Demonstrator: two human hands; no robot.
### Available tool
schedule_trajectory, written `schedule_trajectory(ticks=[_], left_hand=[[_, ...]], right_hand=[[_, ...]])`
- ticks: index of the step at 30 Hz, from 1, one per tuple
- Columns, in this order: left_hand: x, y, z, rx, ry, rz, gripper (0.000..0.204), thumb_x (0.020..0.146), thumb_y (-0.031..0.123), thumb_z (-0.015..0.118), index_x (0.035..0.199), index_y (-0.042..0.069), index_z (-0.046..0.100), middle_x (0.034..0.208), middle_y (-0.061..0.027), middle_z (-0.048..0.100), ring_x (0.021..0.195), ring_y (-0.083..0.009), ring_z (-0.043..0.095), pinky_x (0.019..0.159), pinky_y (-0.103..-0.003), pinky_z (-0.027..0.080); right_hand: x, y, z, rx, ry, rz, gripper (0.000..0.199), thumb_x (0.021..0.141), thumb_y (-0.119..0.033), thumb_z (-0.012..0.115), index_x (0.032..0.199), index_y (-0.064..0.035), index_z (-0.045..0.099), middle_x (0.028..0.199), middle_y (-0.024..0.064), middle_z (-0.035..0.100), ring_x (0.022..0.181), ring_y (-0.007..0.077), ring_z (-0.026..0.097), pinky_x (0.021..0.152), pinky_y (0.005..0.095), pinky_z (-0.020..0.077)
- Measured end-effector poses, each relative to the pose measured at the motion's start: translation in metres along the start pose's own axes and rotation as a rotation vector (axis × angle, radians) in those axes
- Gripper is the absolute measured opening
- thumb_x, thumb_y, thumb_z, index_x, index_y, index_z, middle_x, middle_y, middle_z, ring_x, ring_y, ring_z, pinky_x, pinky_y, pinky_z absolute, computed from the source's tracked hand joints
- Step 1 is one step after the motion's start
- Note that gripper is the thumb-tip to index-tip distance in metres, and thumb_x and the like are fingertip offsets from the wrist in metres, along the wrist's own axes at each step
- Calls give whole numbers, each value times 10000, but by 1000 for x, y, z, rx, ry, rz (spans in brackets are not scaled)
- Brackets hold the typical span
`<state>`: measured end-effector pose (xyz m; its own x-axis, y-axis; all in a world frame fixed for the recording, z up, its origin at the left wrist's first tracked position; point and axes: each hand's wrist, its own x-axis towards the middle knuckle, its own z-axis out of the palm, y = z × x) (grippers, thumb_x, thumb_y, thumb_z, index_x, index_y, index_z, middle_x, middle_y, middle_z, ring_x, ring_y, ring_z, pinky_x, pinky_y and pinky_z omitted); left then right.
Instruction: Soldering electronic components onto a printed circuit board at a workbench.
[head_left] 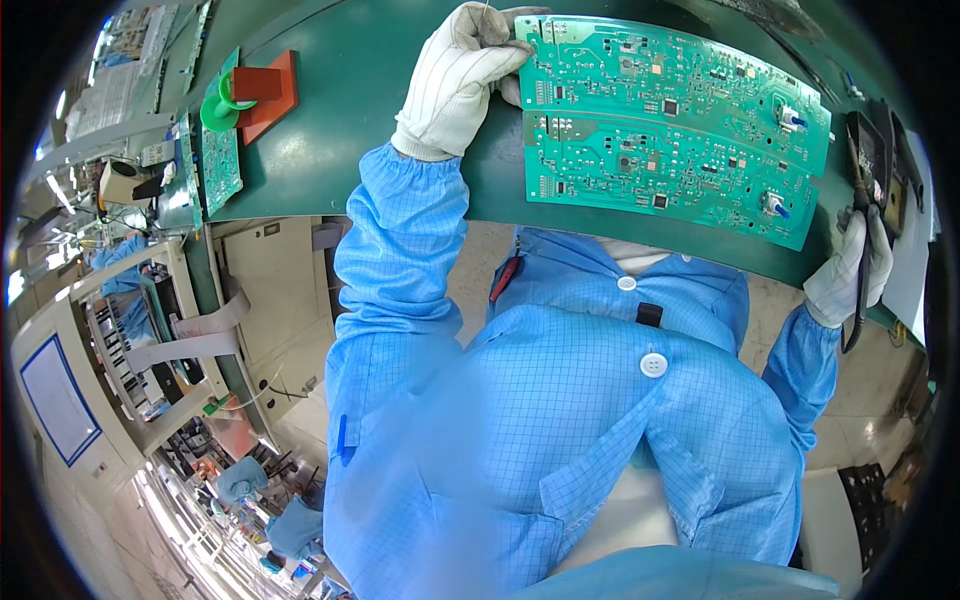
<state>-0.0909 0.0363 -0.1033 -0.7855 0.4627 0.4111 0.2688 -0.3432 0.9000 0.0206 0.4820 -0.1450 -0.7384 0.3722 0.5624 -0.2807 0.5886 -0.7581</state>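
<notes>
A green circuit board panel (670, 125) of two joined boards lies across the green bench in front of me. Each board carries small chips and a blue-shafted white part near its right end. My left hand (465, 75), in a white striped glove, is closed at the panel's left end, thumb against its edge. A thin wire-like line rises by its fingers. Far right, my gloved right hand (848, 265) is closed round a slim black corded tool (862, 190), which looks like a soldering iron, beside a black holder (884, 140). Its tip is hard to make out.
On the left of the bench stand a green spool (222, 105) and an orange-red stand (275, 95). Another green circuit board (220, 170) lies by the bench's left edge. White sheets (915, 230) are at the far right. Other people in blue (295, 528) are in the distance, lower left.
</notes>
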Motion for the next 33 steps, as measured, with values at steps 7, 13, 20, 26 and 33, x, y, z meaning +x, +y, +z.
schedule_trajectory(ticks=[7, 13, 20, 26, 33], left_hand=[[10, 0, 8, -101, 7, 82, 147, 865, 53, 643, 929, 45, 510, 1179, -201, 675, 712, -201, 633, 605, -293, 514], [3, 16, 16, 193, 339, -347, 210, 899, 14, 637, 940, 41, 434, 1249, -222, 640, 752, -156, 622, 654, -260, 525], [11, 16, 25, 102, 335, -329, 205, 884, -15, 629, 961, 40, 448, 1313, -239, 603, 792, -165, 615, 676, -264, 507], [10, 21, 28, 214, 366, -388, 225, 867, 44, 675, 992, 33, 488, 1370, -271, 554, 757, -140, 565, 644, -260, 467], [1, 16, 20, 341, 335, -309, 229, 918, 89, 660, 977, 74, 439, 1382, -297, 527, 753, -119, 554, 653, -242, 461]], right_hand=[[1, -2, 1, 34, 19, 65, 289, 988, -81, 616, 1216, 90, 571, 1165, 236, 681, 982, 234, 706, 857, 346, 603], [1, -12, 11, 129, 73, 122, 284, 971, -74, 630, 1198, 92, 592, 1088, 206, 705, 949, 202, 702, 849, 332, 595], [6, -21, 5, 116, 68, 118, 272, 971, -52, 625, 1198, 96, 609, 1078, 190, 706, 963, 202, 704, 854, 323, 595], [24, -31, -28, 166, 110, 228, 356, 1040, -177, 512, 1243, 97, 612, 1089, 192, 702, 902, 212, 692, 841, 333, 545], [84, -24, -91, -60, 340, 186, 282, 1008, -166, 560, 1119, 77, 650, 922, 180, 729, 727, 190, 703, 640, 278, 542]])
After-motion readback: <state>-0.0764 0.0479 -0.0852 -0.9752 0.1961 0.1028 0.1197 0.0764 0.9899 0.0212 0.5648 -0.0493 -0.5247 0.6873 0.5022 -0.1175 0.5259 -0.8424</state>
